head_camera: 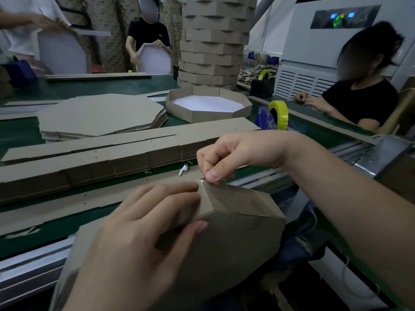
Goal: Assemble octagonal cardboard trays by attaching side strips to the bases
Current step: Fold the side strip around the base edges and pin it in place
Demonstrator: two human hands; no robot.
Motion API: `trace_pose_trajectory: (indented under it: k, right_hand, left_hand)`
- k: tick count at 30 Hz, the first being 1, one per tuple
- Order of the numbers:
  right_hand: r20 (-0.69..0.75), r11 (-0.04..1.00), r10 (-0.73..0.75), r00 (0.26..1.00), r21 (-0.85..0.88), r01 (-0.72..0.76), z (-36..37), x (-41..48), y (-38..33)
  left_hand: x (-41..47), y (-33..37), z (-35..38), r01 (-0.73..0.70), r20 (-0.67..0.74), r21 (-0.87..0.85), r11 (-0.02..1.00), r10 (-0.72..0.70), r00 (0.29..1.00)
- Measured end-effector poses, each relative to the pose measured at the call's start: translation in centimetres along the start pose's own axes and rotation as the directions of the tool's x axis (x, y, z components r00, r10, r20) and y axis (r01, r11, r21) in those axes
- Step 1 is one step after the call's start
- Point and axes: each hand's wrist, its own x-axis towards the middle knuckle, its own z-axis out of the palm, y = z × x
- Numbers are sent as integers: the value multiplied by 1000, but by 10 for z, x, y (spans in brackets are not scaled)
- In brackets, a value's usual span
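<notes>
I hold a brown octagonal cardboard tray (238, 239) upside down at the table's near edge, its side strip folded around the base. My left hand (143, 239) grips one side wall near a corner, fingers on the outside and thumb along the lower edge. My right hand (224, 158) pinches a small piece of clear tape at the strip's top corner seam. Stacked side strips (89, 158) lie across the green table. A pile of flat octagonal bases (98, 113) sits behind them.
A finished tray (208, 104) with a white inside stands mid-table before a tall stack of trays (213, 41). A yellow tape roll on a blue dispenser (277, 116) is at right. A white earbud (183, 169) lies by my right hand. Other people work around the table.
</notes>
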Motion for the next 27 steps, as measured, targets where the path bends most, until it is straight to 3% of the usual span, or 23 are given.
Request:
trace_pose_trajectory:
  k: [11,15,22,27]
  right_hand:
    - [-15,964,186,982,-192,-185,4,0,-7]
    - [-76,904,303,950,-292,-312,5,4,-1]
    - [-15,967,221,975,-126,-221,8,-10,12]
    - [-139,981,155,978,-92,-169,20,-14,10]
  left_hand:
    - [-3,-4,3,20,-48,17,1000,-19,999]
    - [-6,-5,-1,45,-64,12,999,-45,997]
    - [-12,-6,-7,67,-69,52,996,-64,996]
    - [-10,-6,-18,95,-53,164,982,-88,995]
